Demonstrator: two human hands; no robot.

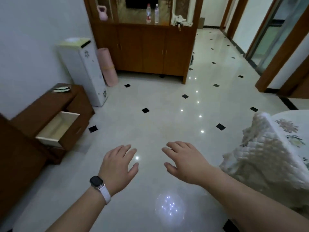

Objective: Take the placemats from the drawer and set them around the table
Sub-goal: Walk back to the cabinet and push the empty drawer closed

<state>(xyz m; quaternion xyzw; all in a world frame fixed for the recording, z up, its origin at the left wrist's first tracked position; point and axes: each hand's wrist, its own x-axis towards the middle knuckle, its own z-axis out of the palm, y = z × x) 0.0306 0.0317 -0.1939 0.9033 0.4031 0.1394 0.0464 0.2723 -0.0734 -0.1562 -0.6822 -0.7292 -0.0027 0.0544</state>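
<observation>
We list: tiled floor (pixel 158 106); bench (pixel 267 148) under a quilted floral cloth, far right; low brown cabinet (pixel 41 104), left, its drawer (pixel 56 128) pulled open; left hand (pixel 117 166) and right hand (pixel 187 163), fingers spread, grasping nothing; placemats not discernible.

Table (pixel 296 118) cut off by right edge; drawer (pixel 56 128) rear hidden in cabinet (pixel 50 104).

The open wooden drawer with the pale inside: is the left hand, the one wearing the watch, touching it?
Apart. The head view shows glossy floor between the left hand and the open wooden drawer; the hand holds nothing.
</observation>
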